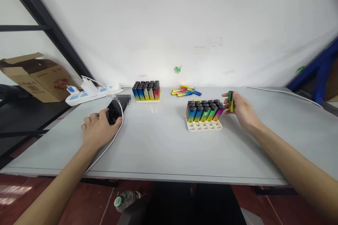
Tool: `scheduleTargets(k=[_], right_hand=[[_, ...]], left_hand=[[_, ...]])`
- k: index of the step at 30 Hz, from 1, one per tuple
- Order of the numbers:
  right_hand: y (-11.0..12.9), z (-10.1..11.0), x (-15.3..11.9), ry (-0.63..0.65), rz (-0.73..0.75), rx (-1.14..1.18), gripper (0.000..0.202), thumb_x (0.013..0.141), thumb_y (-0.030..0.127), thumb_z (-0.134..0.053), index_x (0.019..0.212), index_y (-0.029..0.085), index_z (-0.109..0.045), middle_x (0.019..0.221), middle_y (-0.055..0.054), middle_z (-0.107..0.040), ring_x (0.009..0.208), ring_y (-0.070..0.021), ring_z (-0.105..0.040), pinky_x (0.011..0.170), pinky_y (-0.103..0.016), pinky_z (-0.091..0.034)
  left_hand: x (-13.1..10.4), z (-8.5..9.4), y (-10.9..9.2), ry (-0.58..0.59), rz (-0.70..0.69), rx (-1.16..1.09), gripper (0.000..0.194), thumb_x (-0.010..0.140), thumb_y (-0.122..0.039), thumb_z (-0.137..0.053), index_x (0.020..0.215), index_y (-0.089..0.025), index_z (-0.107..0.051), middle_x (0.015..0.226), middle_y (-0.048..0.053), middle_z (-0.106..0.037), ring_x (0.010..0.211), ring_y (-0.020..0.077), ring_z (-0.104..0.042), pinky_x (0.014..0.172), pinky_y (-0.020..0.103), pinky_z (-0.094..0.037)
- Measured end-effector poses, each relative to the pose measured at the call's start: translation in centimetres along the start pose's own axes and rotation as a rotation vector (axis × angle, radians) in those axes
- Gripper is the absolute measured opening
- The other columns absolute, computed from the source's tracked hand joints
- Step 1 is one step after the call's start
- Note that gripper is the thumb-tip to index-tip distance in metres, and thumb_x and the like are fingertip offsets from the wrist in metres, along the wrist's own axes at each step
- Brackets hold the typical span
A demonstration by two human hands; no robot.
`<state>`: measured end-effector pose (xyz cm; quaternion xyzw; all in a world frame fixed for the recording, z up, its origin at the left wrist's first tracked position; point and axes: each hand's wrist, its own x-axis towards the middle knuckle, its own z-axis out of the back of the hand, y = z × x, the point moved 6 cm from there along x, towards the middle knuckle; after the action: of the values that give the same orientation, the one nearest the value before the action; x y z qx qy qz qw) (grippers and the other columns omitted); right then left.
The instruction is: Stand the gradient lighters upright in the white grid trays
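My right hand (243,109) pinches a green-and-yellow lighter (231,102) with a black top, upright between thumb and fingers. It is just right of a white holed rack (205,127). Several shiny multicoloured lighters (204,112) stand in the rack's back rows, while the front holes are bare. On the left, my left hand (99,126) has its thumb and index finger around the near end of a black phone (115,110), which lies on the table with a white cable across it. Part of the phone is blurred.
A second rack full of lighters (146,91) stands at the back. Several loose lighters (183,92) lie by the wall. On the left are a white power strip (99,93) with chargers and a cardboard box (47,81). A plastic bottle (127,199) is below the table edge.
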<state>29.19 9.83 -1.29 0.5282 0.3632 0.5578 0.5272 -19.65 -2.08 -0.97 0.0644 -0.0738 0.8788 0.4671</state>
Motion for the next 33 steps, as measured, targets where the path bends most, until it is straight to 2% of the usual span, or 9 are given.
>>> scheduleTargets(k=[5,8,14,18,22,25,28,30,33], right_hand=[[4.1,1.2,-1.3,-0.142,0.317,-0.345,0.049,0.098,0.060,-0.036,0.105,0.027,-0.072,0.108,-0.005,-0.065,0.107,-0.0234,-0.060,0.099,-0.043,-0.044],[6.3,2.2,-2.2,-0.192,0.405,-0.306,0.045,0.098,0.058,-0.042,0.100,0.027,-0.074,0.103,-0.005,-0.067,0.092,-0.0209,-0.061,0.082,-0.037,-0.048],[7.4,-0.3,-3.5,0.205,0.236,0.014,0.028,0.086,0.050,-0.068,0.093,0.023,-0.072,0.073,-0.001,-0.063,0.049,-0.0104,-0.047,0.044,-0.027,-0.039],[7.9,-3.9,-5.2,0.394,0.235,-0.095,0.032,0.079,0.047,-0.077,0.092,0.023,-0.059,0.071,0.000,-0.066,0.054,-0.0151,-0.061,0.049,-0.028,-0.049],[8.1,-6.7,-6.4,0.357,0.360,-0.333,0.035,0.079,0.046,-0.076,0.091,0.025,-0.052,0.065,0.003,-0.065,0.052,-0.0155,-0.063,0.049,-0.026,-0.048],[8.2,-8.0,-7.2,0.249,0.576,-0.498,0.030,0.082,0.042,-0.074,0.093,0.025,-0.052,0.074,0.000,-0.069,0.058,-0.0157,-0.066,0.054,-0.026,-0.051],[7.8,-8.6,-7.7,0.152,0.702,-0.600,0.029,0.086,0.045,-0.070,0.094,0.024,-0.052,0.081,-0.003,-0.071,0.062,-0.0167,-0.068,0.052,-0.025,-0.049],[7.5,-8.7,-7.9,0.109,0.717,-0.660,0.031,0.087,0.050,-0.067,0.094,0.023,-0.052,0.081,-0.004,-0.071,0.060,-0.0169,-0.068,0.047,-0.024,-0.044],[7.4,-8.8,-7.9,0.048,0.724,-0.762,0.035,0.088,0.056,-0.063,0.091,0.023,-0.051,0.076,-0.004,-0.070,0.053,-0.0160,-0.063,0.042,-0.024,-0.035]], left_hand=[[0.2,-0.2,0.2,0.003,0.018,0.007,0.073,0.086,-0.066,-0.037,0.137,-0.014,-0.045,0.133,0.024,-0.049,0.129,0.0438,-0.040,0.106,0.050,-0.033],[0.0,0.0,0.2,-0.003,0.014,-0.005,0.072,0.087,-0.065,-0.037,0.137,-0.013,-0.044,0.134,0.024,-0.049,0.129,0.0441,-0.040,0.106,0.051,-0.033],[-0.5,0.6,-0.1,-0.025,-0.022,-0.083,0.080,0.090,-0.067,-0.034,0.143,-0.008,-0.034,0.138,0.028,-0.047,0.129,0.0466,-0.040,0.103,0.054,-0.034],[-1.2,2.6,-1.0,-0.297,-0.085,-0.165,0.063,0.096,-0.054,-0.033,0.140,-0.010,-0.042,0.142,0.024,-0.046,0.132,0.0409,-0.038,0.106,0.053,-0.032],[-3.5,4.3,-6.5,-0.421,-0.467,-0.220,0.047,0.096,-0.044,-0.040,0.129,-0.014,-0.053,0.139,0.016,-0.052,0.132,0.0330,-0.040,0.115,0.048,-0.024],[-5.7,4.0,-12.7,-0.208,-0.784,-0.295,0.046,0.094,-0.046,-0.047,0.131,-0.021,-0.052,0.137,0.012,-0.055,0.131,0.0286,-0.044,0.115,0.045,-0.027],[-7.9,3.2,-18.6,0.074,-1.059,-0.471,0.080,0.083,-0.059,-0.062,0.147,-0.019,-0.034,0.146,0.014,-0.048,0.135,0.0299,-0.042,0.113,0.045,-0.034],[-8.5,2.4,-21.4,0.221,-1.131,-0.566,0.103,0.072,-0.068,-0.070,0.152,-0.021,-0.025,0.150,0.015,-0.044,0.135,0.0335,-0.043,0.111,0.049,-0.036],[-8.5,1.3,-23.3,0.324,-1.109,-0.657,0.105,0.068,-0.064,-0.075,0.151,-0.021,-0.027,0.142,0.015,-0.052,0.126,0.0351,-0.050,0.105,0.051,-0.041]])
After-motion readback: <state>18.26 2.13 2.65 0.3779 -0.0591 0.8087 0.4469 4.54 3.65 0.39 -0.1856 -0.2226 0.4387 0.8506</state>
